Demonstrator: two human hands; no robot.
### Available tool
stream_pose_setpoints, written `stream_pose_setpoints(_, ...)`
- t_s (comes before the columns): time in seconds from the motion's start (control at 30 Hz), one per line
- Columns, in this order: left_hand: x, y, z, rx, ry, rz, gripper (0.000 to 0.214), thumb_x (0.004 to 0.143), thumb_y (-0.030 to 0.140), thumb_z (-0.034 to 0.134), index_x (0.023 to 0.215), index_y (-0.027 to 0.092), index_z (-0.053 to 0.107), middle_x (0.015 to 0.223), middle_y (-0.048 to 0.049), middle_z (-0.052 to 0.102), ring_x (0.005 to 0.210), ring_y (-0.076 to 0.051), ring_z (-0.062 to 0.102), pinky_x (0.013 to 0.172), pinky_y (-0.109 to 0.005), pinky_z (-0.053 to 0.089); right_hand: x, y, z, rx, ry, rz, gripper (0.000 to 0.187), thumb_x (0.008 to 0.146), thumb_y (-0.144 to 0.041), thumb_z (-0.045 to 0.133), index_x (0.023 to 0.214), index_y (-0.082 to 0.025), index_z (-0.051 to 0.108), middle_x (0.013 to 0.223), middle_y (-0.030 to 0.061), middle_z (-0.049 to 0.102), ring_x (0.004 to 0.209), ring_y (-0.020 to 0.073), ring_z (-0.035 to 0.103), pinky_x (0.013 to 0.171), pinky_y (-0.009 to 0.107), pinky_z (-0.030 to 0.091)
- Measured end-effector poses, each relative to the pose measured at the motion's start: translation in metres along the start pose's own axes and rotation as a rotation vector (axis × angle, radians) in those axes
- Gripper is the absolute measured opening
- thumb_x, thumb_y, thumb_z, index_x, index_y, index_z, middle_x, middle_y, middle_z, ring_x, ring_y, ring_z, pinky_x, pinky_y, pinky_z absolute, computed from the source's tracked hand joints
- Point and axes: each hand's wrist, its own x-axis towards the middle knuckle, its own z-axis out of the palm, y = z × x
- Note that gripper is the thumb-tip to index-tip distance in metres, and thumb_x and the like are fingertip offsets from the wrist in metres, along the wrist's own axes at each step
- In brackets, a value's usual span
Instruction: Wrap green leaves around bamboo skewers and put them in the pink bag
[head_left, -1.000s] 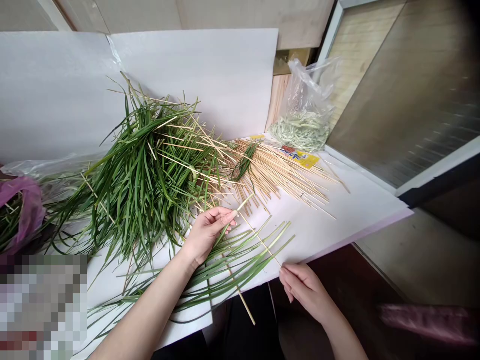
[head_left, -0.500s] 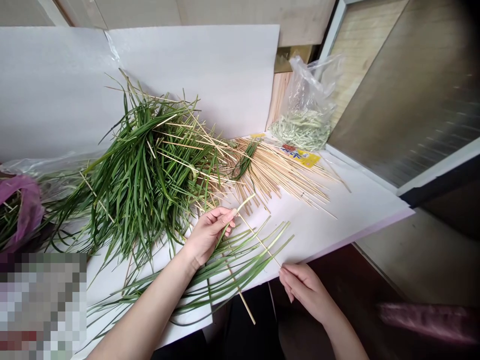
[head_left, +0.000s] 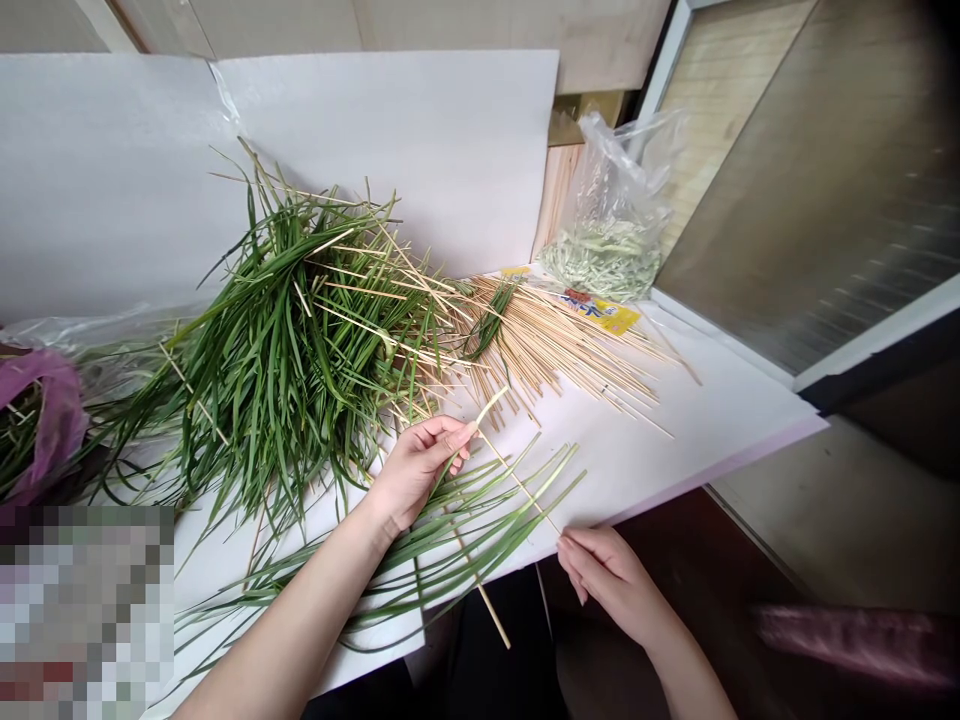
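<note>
Between the hands, a thin bamboo skewer (head_left: 521, 483) runs from the pinched fingertips of the left hand (head_left: 412, 475) to the right hand (head_left: 611, 585), whose fingertips meet its far end, though I can't tell if they're really gripping it. Barely anything has moved in the last second. Loose grass blades (head_left: 465, 545) lie just below on a white board (head_left: 675, 440), then a big leaf pile (head_left: 292, 360), a fan of skewers (head_left: 555, 350), and a plastic bag (head_left: 615, 215) of trimmings.
</note>
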Motion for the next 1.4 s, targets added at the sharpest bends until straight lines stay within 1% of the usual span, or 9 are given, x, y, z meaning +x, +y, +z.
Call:
stream_pose_setpoints(0.1,0.0003,0.0002,-0.0008,0.012,0.000,0.014,0.029,0.069,0.036,0.089,0.071,0.012,0.072,0.060,0.0000,0.063,0.054,-0.007,0.049,0.052,-0.018,0.038,-0.0002,-0.0003,0.0001,-0.002,0.001,-0.007,0.058,0.107,-0.056,0.043,0.059,-0.022,0.039,0.051,-0.0027,0.043,0.049,0.0165,0.041,0.053,0.029,0.031)
stream_pose_setpoints(0.27,0.0002,0.0012,-0.0016,0.025,0.037,0.034,0.028,0.071,0.036,0.088,0.075,0.013,0.072,0.061,0.0004,0.064,0.055,-0.007,0.050,0.052,-0.017,0.038,0.0002,-0.0018,-0.0001,-0.013,-0.001,-0.019,0.058,0.107,-0.054,0.043,0.059,-0.022,0.040,0.051,-0.0030,0.042,0.048,0.0163,0.041,0.052,0.029,0.030)
stream_pose_setpoints(0.57,0.0002,0.0000,-0.0004,0.032,0.018,0.025,0.028,0.071,0.035,0.088,0.071,0.013,0.071,0.061,0.0002,0.064,0.056,-0.007,0.050,0.053,-0.017,0.039,0.0013,-0.0021,0.0000,-0.019,0.004,-0.027,0.058,0.108,-0.053,0.043,0.059,-0.022,0.040,0.050,-0.0030,0.042,0.048,0.0160,0.041,0.052,0.029,0.030)
stream_pose_setpoints(0.77,0.0014,-0.0004,-0.0017,0.006,0.029,0.014,0.026,0.070,0.034,0.089,0.073,0.013,0.073,0.064,-0.0006,0.066,0.060,-0.007,0.054,0.059,-0.017,0.042,0.0016,-0.0018,0.0007,-0.031,0.006,-0.034,0.058,0.107,-0.053,0.043,0.059,-0.022,0.040,0.050,-0.0032,0.042,0.048,0.0161,0.041,0.052,0.029,0.031)
stream_pose_setpoints(1.0,0.0018,-0.0015,-0.0021,0.002,0.008,0.053,0.022,0.071,0.031,0.088,0.072,0.013,0.074,0.064,-0.0001,0.065,0.060,-0.007,0.054,0.060,-0.018,0.043,0.0005,-0.0025,-0.0002,-0.033,0.006,-0.029,0.057,0.108,-0.052,0.043,0.059,-0.022,0.040,0.050,-0.0031,0.042,0.048,0.0160,0.041,0.051,0.028,0.030)
stream_pose_setpoints(1.13,0.0007,-0.0011,-0.0024,0.010,0.020,0.068,0.022,0.068,0.030,0.090,0.070,0.013,0.075,0.062,-0.0005,0.065,0.058,-0.007,0.054,0.059,-0.018,0.043,0.0002,-0.0029,-0.0004,-0.023,0.001,-0.029,0.056,0.107,-0.051,0.043,0.059,-0.022,0.041,0.050,-0.0030,0.043,0.048,0.0159,0.041,0.051,0.028,0.030)
stream_pose_setpoints(1.27,0.0007,-0.0002,-0.0021,0.014,0.045,0.054,0.023,0.063,0.029,0.093,0.069,0.013,0.077,0.062,-0.0014,0.067,0.057,-0.007,0.055,0.058,-0.019,0.043,0.0004,-0.0030,-0.0003,-0.044,0.006,-0.034,0.057,0.108,-0.051,0.043,0.058,-0.022,0.040,0.050,-0.0031,0.042,0.047,0.0159,0.041,0.052,0.028,0.030)
stream_pose_setpoints(1.4,0.0013,0.0003,-0.0019,0.026,0.046,0.043,0.023,0.062,0.030,0.093,0.070,0.013,0.078,0.062,-0.0013,0.067,0.057,-0.007,0.055,0.058,-0.019,0.043,0.0009,-0.0032,0.0001,-0.045,0.003,-0.033,0.057,0.108,-0.051,0.042,0.059,-0.022,0.040,0.050,-0.0031,0.042,0.048,0.0160,0.041,0.052,0.028,0.030)
